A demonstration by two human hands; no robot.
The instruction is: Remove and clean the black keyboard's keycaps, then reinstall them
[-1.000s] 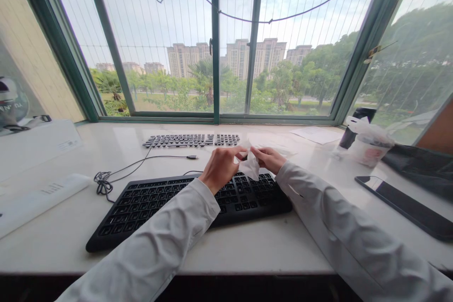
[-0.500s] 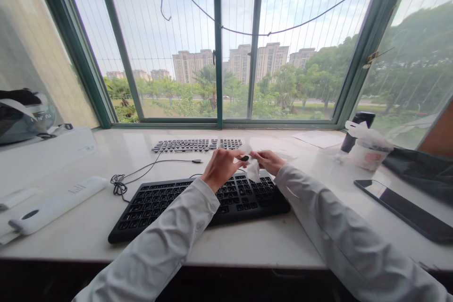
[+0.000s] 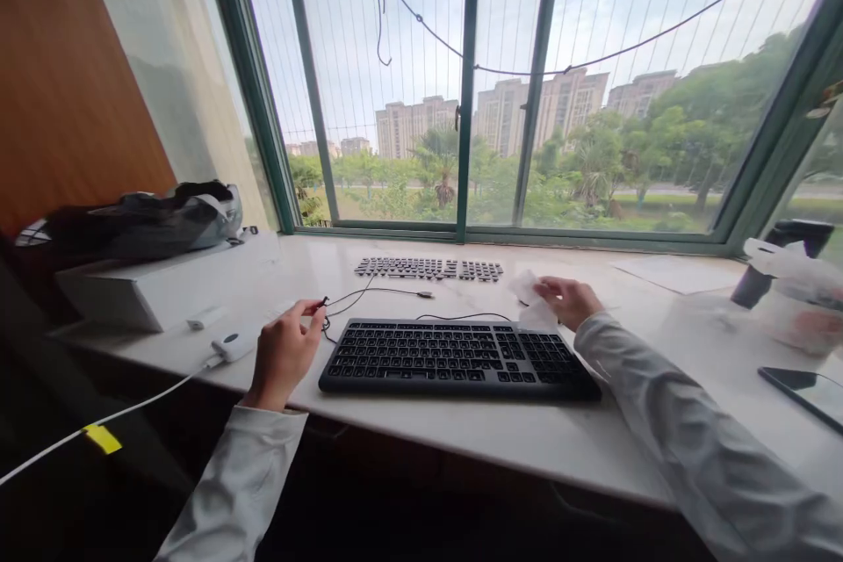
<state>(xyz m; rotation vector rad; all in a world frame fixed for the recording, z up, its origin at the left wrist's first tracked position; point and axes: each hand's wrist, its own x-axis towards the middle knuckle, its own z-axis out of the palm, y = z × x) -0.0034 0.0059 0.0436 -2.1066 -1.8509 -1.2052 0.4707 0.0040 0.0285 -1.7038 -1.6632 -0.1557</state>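
Observation:
My left hand (image 3: 284, 356) is raised at the left end of the black keyboard (image 3: 421, 376), thumb and forefinger pinched on a small black keycap (image 3: 322, 303). Beyond the keyboard's right end, my right hand (image 3: 572, 302) grips a crumpled white tissue (image 3: 535, 309), which hangs over the top right corner of the keyboard. The keyboard lies flat with bare key sockets showing. Behind it, loose black keycaps (image 3: 428, 269) are laid out in rows near the window.
A dark cable with a USB plug (image 3: 425, 294) lies behind the keyboard. At left are a white power strip (image 3: 234, 344) and a white box (image 3: 164, 290) with a dark bag (image 3: 151, 219) on it. A phone (image 3: 800, 391) and a plastic-bagged cup (image 3: 800, 307) are at right.
My hands were together over the keyboard, with the keycap against the tissue. Now they are apart: my left hand has carried the keycap left, and the view has turned left.

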